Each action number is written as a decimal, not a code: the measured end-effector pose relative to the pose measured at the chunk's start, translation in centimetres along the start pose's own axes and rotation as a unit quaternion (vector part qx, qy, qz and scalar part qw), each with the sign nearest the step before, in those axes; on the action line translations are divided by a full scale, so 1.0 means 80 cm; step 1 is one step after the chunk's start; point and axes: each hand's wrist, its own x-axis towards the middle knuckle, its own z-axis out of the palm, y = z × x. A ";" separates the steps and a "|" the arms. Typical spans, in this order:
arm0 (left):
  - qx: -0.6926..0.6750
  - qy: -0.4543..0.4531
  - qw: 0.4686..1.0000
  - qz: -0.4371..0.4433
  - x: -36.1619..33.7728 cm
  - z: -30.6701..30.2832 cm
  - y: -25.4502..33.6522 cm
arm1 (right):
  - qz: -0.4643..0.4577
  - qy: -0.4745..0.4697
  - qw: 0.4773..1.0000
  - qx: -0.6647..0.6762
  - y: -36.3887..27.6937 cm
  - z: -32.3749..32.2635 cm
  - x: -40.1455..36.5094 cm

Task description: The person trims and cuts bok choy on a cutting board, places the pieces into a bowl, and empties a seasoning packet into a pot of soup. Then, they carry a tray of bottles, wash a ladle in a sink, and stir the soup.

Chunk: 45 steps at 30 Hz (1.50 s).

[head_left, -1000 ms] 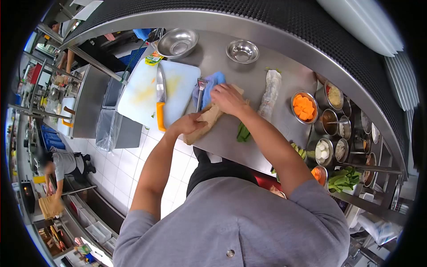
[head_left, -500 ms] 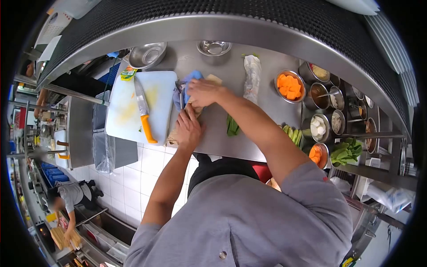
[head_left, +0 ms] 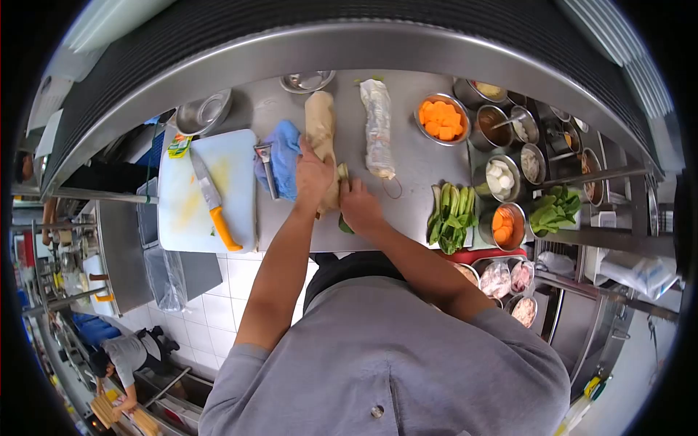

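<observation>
A long bundle of brown paper lies lengthwise on the steel counter. My left hand presses over its near half, fingers curved round it. Just right of it is a leafy green vegetable, its pale stalk end and a dark leaf showing. My right hand has its fingers closed at the stalk; the middle of the vegetable is hidden. On the left, a metal peeler rests on a crumpled blue cloth. Further right lies a roll in clear wrap.
A yellow-handled knife lies on the white cutting board. To the right are more greens, a bowl of orange chunks and several metal food pots. A steel shelf edge crosses above; a co-worker bends at lower left.
The brown paper bundle now lies stretched out lengthwise, with my left hand on it. My right hand has left the paper and moved nearer my body, onto the leafy vegetable. The view has shifted right.
</observation>
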 end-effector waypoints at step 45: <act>-0.720 0.356 0.557 -0.212 -0.258 -0.454 -0.517 | -0.133 -0.099 0.881 0.443 -0.769 0.181 -0.023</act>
